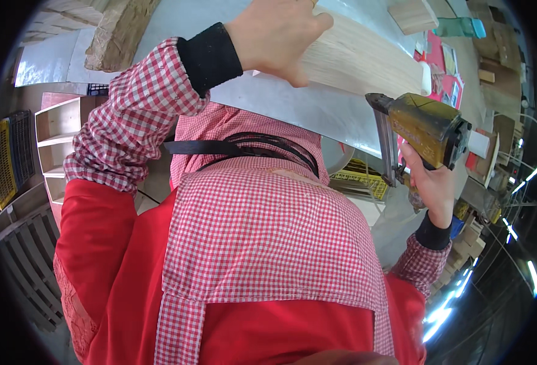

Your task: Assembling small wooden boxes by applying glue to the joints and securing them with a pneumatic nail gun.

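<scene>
A pale wooden board lies slantwise on the grey worktable. My left hand grips its left part, thumb at the near edge; the frame's top cuts off part of the fingers. In my right hand is a yellow and black pneumatic nail gun, fingers wrapped round its handle. The gun's nose is close to the board's near right edge; whether they touch I cannot tell. A white bottle with a red tip stands by the board's right end.
A rough timber block sits at the table's far left. Beyond the board are a small wood piece and a green plastic bottle. An open wooden compartment box is at left. A yellow crate is below the table edge.
</scene>
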Motion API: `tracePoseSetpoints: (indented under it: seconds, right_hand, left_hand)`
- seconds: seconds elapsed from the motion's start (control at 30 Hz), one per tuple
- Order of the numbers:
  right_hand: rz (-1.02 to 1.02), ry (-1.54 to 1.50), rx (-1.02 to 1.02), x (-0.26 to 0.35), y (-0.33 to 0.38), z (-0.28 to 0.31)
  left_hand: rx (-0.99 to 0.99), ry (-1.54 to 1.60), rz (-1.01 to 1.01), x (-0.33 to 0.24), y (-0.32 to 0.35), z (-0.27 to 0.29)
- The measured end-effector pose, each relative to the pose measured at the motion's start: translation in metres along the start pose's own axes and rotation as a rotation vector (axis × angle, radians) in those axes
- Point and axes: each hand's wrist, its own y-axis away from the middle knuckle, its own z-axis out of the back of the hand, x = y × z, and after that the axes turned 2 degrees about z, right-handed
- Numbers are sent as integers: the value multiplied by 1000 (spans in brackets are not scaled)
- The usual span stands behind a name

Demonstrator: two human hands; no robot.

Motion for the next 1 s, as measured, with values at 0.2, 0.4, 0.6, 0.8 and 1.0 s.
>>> tracePoseSetpoints:
  seconds: [0.2, 0.4, 0.6, 0.8, 1.0]
  right_hand:
    - [-47, -39, -21, 2, -1, -3]
    - [-64, 3, 37, 2, -4, -1]
    - [44, 150, 101, 13, -8, -2]
    - [336, 231, 88, 8, -15, -1]
    - [141, 172, 87, 23, -2, 1]
  left_hand:
    - [-10, 25, -10, 2, -1, -3]
    - [41, 25, 3, 3, -1, 0]
    - [21, 28, -16, 5, 9, -4]
    - [-546, -261, -223, 16, 31, -29]
    - [-33, 119, -60, 17, 36, -10]
